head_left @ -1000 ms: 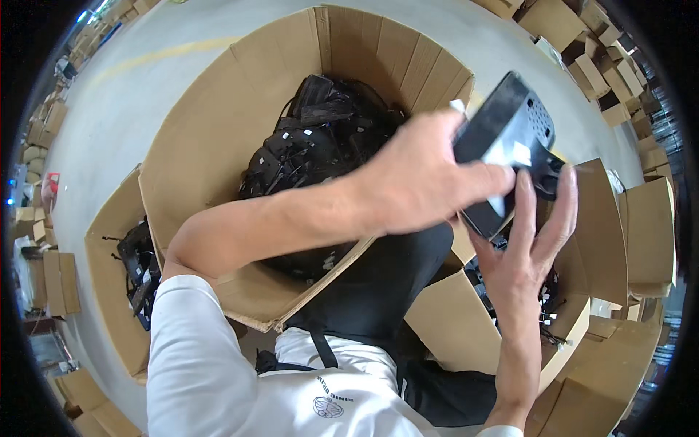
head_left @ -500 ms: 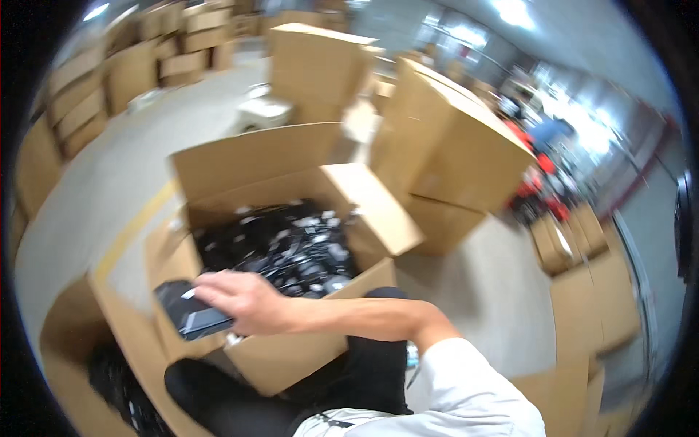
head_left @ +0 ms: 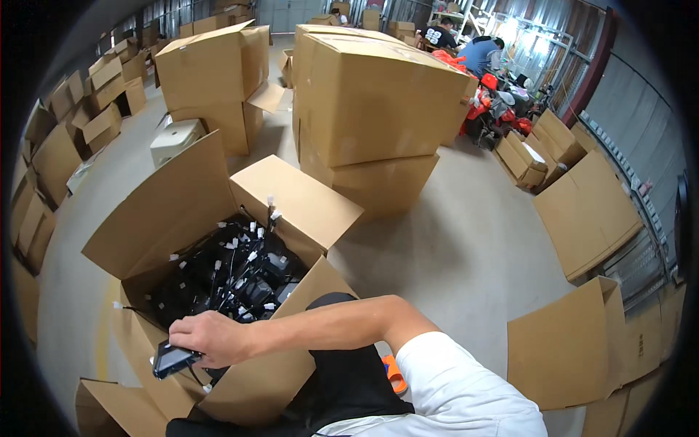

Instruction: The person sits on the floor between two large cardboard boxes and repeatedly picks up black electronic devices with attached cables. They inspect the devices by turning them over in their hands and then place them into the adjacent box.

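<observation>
My right hand [head_left: 215,339] reaches across from the right, fingers closed around a flat black rectangular device [head_left: 173,360] with a shiny face. The hand hangs over the near left side of an open cardboard box [head_left: 295,191], whose flaps stand up. A thin dark cable with a white end shows just below the hand, probably the device's own. Inside the box lies a heap of black units [head_left: 255,290] with black cables and white connectors. My left hand is out of view.
Large closed cartons [head_left: 378,102] stand stacked beyond the box, with a white stool [head_left: 177,140] to their left. Open cartons [head_left: 51,164] line the far left, and more cardboard [head_left: 561,346] stands at right. Two people [head_left: 480,54] are at the back right. An orange shoe [head_left: 394,373] shows below my arm.
The view has swung, bringing more of the right side and back into sight. My right hand keeps hold of the black device, which is now lower beside the box's near left wall.
</observation>
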Action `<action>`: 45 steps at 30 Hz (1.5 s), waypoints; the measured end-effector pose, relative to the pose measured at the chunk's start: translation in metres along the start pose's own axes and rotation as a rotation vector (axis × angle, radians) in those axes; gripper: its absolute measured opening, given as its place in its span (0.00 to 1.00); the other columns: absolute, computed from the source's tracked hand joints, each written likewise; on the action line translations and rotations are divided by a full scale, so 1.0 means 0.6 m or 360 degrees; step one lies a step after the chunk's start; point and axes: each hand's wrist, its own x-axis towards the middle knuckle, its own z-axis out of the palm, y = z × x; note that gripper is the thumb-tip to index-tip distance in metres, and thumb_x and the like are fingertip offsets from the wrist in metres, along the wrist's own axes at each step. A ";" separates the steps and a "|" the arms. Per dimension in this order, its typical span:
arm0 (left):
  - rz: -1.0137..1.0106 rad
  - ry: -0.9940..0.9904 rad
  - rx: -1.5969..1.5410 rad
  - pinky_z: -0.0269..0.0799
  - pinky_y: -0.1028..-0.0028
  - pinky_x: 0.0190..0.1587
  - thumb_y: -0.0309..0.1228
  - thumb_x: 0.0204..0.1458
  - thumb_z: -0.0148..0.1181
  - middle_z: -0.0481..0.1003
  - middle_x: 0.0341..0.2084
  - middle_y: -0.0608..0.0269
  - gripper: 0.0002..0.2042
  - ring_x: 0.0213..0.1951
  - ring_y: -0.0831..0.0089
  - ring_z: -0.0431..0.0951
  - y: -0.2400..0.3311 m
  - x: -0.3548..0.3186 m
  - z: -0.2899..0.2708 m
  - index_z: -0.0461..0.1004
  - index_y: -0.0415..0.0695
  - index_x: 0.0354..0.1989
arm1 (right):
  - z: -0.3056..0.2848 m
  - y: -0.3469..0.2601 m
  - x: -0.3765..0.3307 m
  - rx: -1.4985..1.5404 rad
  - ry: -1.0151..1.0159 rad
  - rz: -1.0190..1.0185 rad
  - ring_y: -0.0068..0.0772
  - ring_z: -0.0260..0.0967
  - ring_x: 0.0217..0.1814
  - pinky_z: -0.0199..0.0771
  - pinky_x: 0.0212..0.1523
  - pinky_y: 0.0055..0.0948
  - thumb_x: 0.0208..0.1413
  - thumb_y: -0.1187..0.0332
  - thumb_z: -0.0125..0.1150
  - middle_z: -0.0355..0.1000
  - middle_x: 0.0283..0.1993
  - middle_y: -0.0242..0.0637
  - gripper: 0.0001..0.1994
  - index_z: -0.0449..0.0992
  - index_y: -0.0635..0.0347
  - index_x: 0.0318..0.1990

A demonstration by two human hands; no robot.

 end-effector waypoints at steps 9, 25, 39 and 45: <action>0.0780 0.0634 -0.0526 0.80 0.69 0.43 0.30 0.62 0.62 0.81 0.40 0.60 0.16 0.37 0.73 0.81 0.400 -0.365 -0.162 0.74 0.34 0.54 | -0.071 -0.002 0.041 0.0657 0.0282 0.0903 0.32 0.76 0.47 0.78 0.48 0.33 0.56 0.73 0.69 0.78 0.43 0.41 0.14 0.79 0.66 0.49; 0.0838 -0.0584 -0.1070 0.79 0.70 0.52 0.35 0.69 0.53 0.80 0.48 0.60 0.17 0.46 0.73 0.82 0.635 -0.264 0.204 0.69 0.37 0.60 | -0.085 -0.048 0.026 -0.0377 0.0375 -0.0464 0.54 0.75 0.58 0.81 0.57 0.45 0.39 0.79 0.67 0.73 0.61 0.51 0.26 0.77 0.67 0.52; 0.1203 -0.0444 -0.1080 0.71 0.69 0.61 0.32 0.52 0.72 0.75 0.54 0.55 0.34 0.56 0.69 0.76 0.623 -0.300 0.238 0.64 0.35 0.66 | -0.024 -0.093 0.018 -0.0471 -0.0017 -0.0514 0.52 0.77 0.54 0.85 0.48 0.38 0.44 0.74 0.62 0.73 0.57 0.56 0.22 0.79 0.71 0.50; 0.1399 -0.0412 -0.0195 0.74 0.70 0.58 0.29 0.47 0.73 0.76 0.52 0.54 0.39 0.52 0.70 0.78 0.631 -0.321 0.205 0.63 0.33 0.68 | -0.071 -0.031 0.048 0.0376 0.0444 0.0258 0.38 0.76 0.45 0.79 0.48 0.36 0.58 0.55 0.71 0.77 0.44 0.44 0.28 0.72 0.68 0.57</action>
